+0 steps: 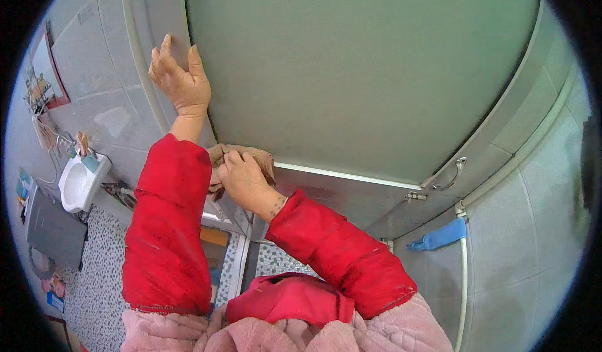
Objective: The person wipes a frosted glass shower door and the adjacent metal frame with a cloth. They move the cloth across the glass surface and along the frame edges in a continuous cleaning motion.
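Observation:
My left hand point(181, 79) is raised at the left, fingers apart and holding nothing. It is over the pale frame point(164, 4) beside a large frosted glass panel point(362, 69); whether it touches the frame I cannot tell. Under my right hand point(244, 180) a bunched brown cloth point(263, 156) is pressed at the panel's lower left corner, with my fingers curled over it. A light metal strip point(348, 176) runs along the panel's lower edge. Red sleeve covers hide both forearms.
A metal pull handle point(455, 175) and a small latch point(415, 196) sit at the right of the frame. Beyond hangs a blue cloth or bag point(442, 236) on a white pipe point(463, 276). To the left are a white washbasin point(77, 187), a grey appliance point(56, 232) and pebble-patterned flooring point(99, 276).

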A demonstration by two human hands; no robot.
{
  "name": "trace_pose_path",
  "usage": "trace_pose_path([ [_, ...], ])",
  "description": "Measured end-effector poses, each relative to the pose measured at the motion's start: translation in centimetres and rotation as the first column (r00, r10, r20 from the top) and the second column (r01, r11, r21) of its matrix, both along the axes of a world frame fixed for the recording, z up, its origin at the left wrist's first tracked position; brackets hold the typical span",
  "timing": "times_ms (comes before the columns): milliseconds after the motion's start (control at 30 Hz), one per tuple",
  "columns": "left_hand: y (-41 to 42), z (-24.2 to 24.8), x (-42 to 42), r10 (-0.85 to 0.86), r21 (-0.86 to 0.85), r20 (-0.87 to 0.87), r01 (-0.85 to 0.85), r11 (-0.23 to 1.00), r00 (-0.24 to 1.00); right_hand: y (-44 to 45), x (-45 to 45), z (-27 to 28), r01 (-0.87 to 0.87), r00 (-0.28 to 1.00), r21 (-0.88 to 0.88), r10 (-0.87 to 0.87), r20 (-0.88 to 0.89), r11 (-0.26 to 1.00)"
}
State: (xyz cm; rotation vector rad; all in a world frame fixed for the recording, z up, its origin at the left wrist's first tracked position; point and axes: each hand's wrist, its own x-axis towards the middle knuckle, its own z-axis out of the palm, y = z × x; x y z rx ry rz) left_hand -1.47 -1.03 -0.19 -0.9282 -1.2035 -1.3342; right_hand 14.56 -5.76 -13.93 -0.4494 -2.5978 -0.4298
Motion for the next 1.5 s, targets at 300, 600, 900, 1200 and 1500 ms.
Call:
trace_pose_path([
  [300, 0.4, 0.1, -0.3, 0.016, 0.002, -0.023, -0.016, 1.0, 1.0, 1.1, 7.6, -1.8, -0.054, 0.971, -0.153, 0.016, -0.239, 0.987],
  [600, -0.2, -0.1, -0.6, 0.024, -0.012, -0.017, -0.024, 1.0, 1.0, 1.1, 23.5, -1.5, 0.193, 0.898, -0.313, -0.296, -0.326, 0.93],
  [900, 0.3, -0.1, 0.0, 0.0, -0.013, 0.008, 0.0, 1.0, 1.0, 1.9, 31.1, -1.5, 0.46, 0.698, -0.11, -0.435, -0.57, 0.881],
  [1200, 0.1, -0.1, -0.2, 0.02, -0.002, -0.003, -0.02, 1.0, 1.0, 6.0, 31.1, 10.6, 0.47, 0.613, 0.143, -0.205, -0.763, 0.871],
  [1500, 0.3, 0.1, 0.3, -0.005, 0.023, -0.006, 0.005, 1.0, 1.0, 5.9, 22.2, -0.3, 0.22, 0.948, 0.077, -0.194, -0.251, 0.972],
])
